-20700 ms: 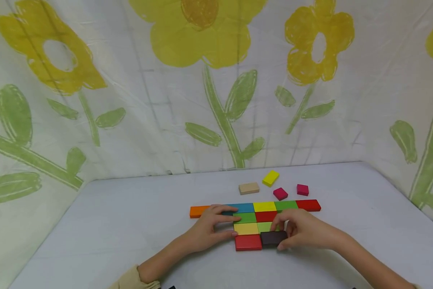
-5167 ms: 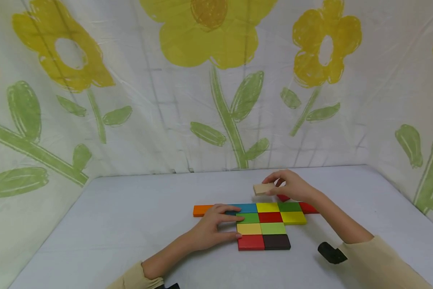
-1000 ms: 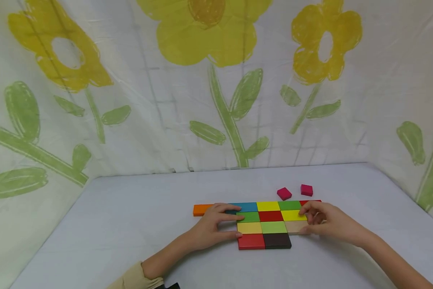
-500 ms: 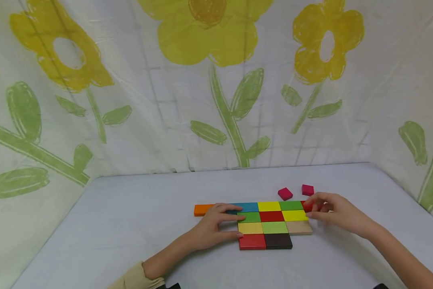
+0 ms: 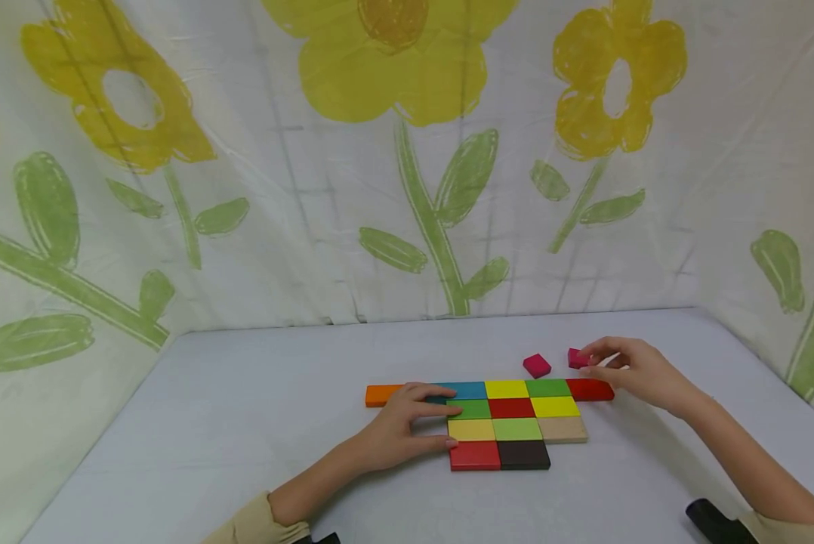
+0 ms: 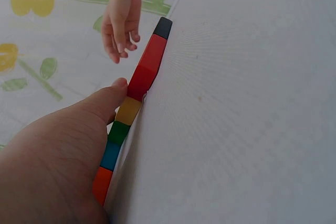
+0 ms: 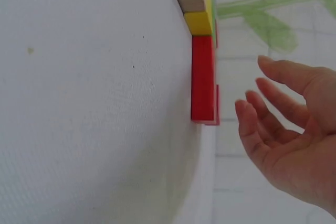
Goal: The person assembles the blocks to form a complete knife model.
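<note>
Flat coloured wooden blocks lie edge to edge in the head view. My left hand (image 5: 396,427) lies along their left side, fingertips on the blue block (image 5: 470,391), the green block (image 5: 468,409) and the red block (image 5: 475,455). In the left wrist view its thumb (image 6: 118,85) touches the red block's edge. My right hand (image 5: 645,378) reaches over the far right end of the layout, fingertips at a small pink block (image 5: 576,357). The right wrist view shows its fingers (image 7: 252,124) loosely bent and apart, holding nothing, beside a red block (image 7: 203,77).
A second pink block (image 5: 537,366) lies behind the top row. A tan block (image 5: 562,429) and a dark block (image 5: 524,454) form the layout's lower right. A curtain with painted flowers (image 5: 393,75) hangs along the white table's (image 5: 244,393) back edge.
Earlier, my right hand set down the dark block, then carried the tan block into the layout; a yellow block joined too. Since then it has moved away to the pink block. The left hand stays put.
</note>
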Motion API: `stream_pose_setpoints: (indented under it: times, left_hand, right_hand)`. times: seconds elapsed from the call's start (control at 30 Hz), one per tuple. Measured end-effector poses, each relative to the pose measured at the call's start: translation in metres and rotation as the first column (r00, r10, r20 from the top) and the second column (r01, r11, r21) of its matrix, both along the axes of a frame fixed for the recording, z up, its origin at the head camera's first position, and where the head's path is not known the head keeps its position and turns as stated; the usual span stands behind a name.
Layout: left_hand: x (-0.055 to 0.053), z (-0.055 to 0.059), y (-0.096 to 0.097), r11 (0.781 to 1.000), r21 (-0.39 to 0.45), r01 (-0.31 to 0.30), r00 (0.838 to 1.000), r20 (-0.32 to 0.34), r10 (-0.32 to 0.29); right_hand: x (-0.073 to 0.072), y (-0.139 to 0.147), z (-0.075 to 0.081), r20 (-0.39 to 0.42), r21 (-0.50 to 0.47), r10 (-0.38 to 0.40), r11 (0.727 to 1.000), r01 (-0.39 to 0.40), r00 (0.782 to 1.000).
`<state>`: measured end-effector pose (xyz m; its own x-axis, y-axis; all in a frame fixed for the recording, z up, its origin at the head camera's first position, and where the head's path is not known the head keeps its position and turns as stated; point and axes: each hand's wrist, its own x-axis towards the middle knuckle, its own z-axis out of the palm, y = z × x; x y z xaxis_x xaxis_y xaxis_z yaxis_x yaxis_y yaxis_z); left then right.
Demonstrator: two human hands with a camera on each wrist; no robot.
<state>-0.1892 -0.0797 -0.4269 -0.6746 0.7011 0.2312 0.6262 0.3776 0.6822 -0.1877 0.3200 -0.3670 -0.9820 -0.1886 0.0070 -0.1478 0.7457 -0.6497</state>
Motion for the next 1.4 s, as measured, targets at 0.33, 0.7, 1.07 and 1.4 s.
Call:
stream_pose_setpoints:
  times: [0.33,0.7,1.07,1.4]
  left_hand:
    - [0.001,0.002,0.0,1.0,-0.006,-0.003,1.0,-0.001,0.003]
    - [0.0,0.003,0.0,1.0,-0.007,0.006,1.0,-0.004,-0.006]
    - [0.001,0.005,0.0,1.0,-0.013,0.002,1.0,-0.004,-0.002]
    - [0.001,0.003,0.0,1.0,-0.008,0.004,1.0,0.005,-0.004]
  right_hand:
    - [-0.02,0.01,-0.007,0.006,0.024,-0.044,0.999,0.043,0.999]
    - [-0.032,0.02,-0.019,0.059,0.039,-0.085,0.996,0.083,0.995]
    - [-0.034,0.019,-0.02,0.058,0.031,-0.071,0.997,0.069,0.996]
    - [-0.033,0.021,-0.019,0.061,0.037,-0.051,0.998,0.049,0.997]
